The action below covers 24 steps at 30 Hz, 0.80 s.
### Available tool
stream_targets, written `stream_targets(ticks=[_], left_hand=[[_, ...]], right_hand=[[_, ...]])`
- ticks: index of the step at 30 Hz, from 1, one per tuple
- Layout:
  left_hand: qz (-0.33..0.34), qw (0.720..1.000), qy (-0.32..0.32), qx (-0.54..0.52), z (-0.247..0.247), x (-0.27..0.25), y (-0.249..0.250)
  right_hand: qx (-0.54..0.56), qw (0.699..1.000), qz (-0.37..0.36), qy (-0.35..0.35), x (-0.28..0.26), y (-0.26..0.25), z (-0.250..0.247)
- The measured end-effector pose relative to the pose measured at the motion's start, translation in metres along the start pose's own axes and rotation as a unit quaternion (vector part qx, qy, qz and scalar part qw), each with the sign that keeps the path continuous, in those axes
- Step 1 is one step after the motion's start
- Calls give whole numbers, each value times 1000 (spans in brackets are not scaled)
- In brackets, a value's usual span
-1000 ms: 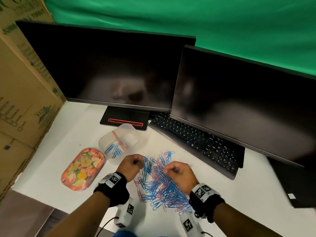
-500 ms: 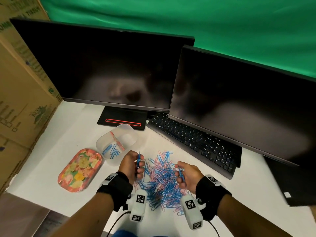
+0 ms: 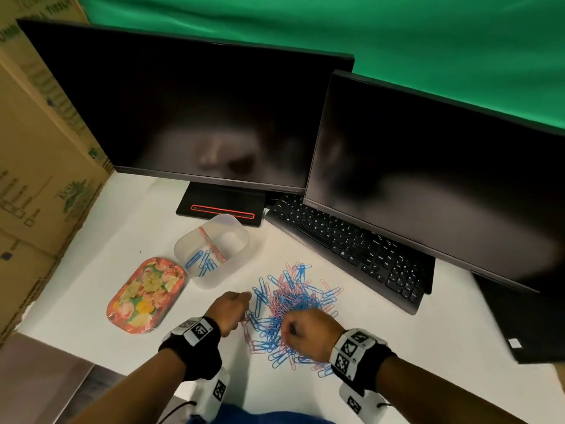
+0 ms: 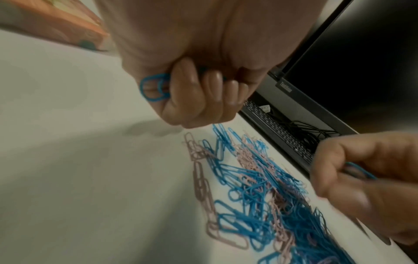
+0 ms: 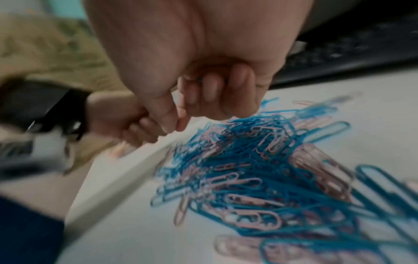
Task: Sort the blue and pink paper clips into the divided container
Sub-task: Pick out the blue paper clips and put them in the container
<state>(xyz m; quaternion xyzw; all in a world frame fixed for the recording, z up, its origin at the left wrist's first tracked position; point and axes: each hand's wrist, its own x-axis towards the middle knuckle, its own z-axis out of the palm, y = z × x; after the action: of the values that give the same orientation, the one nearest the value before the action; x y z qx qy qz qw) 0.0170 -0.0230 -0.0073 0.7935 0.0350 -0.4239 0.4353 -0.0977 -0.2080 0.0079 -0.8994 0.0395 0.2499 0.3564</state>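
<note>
A tangled pile of blue and pink paper clips (image 3: 293,304) lies on the white table. Behind and to its left stands the clear divided container (image 3: 241,240) with a pink divider; several blue clips (image 3: 201,261) lie in its left compartment. My left hand (image 3: 234,310) hovers at the pile's left edge, fingers curled round blue paper clips (image 4: 153,90), one loop sticking out. My right hand (image 3: 305,332) is over the pile's near side and pinches a blue paper clip (image 4: 359,171). In the right wrist view the right hand (image 5: 203,96) is curled above the pile (image 5: 260,169).
A floral tray (image 3: 146,293) lies left of the container. A black keyboard (image 3: 351,246) runs diagonally right of the pile, under two dark monitors (image 3: 189,117). A monitor base (image 3: 220,206) sits behind the container. Cardboard boxes (image 3: 39,179) wall the left side.
Both hands were raised, holding blue clips up half a second ago; now they have turned knuckles-up and dropped back to the pile, still holding clips.
</note>
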Motion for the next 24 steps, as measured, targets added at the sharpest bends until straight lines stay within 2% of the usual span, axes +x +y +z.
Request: stream_targets(ticks=[2, 6, 8, 10, 12, 19, 22, 24], left_hand=[[50, 996, 12, 78, -2, 0, -3], [173, 954, 1, 244, 0, -10, -7], [215, 914, -36, 343, 6, -14, -11], [236, 858, -61, 452, 10, -14, -15], [240, 830, -71, 499, 11, -11, -19], [212, 818, -83, 528, 13, -9, -16], [213, 837, -85, 497, 8, -11, -8], [221, 855, -76, 462, 0, -14, -2]], right_hand=[[-132, 988, -68, -33, -2, -6, 9], [-308, 936, -141, -99, -3, -13, 24], [-334, 924, -151, -107, -2, -14, 28], [-346, 920, -146, -112, 0, -18, 28], [-355, 917, -138, -118, 1, -20, 28], [-354, 917, -115, -142, 3, -29, 22], [-356, 916, -115, -143, 4, -28, 20], [-333, 929, -119, -111, 5, -26, 17]])
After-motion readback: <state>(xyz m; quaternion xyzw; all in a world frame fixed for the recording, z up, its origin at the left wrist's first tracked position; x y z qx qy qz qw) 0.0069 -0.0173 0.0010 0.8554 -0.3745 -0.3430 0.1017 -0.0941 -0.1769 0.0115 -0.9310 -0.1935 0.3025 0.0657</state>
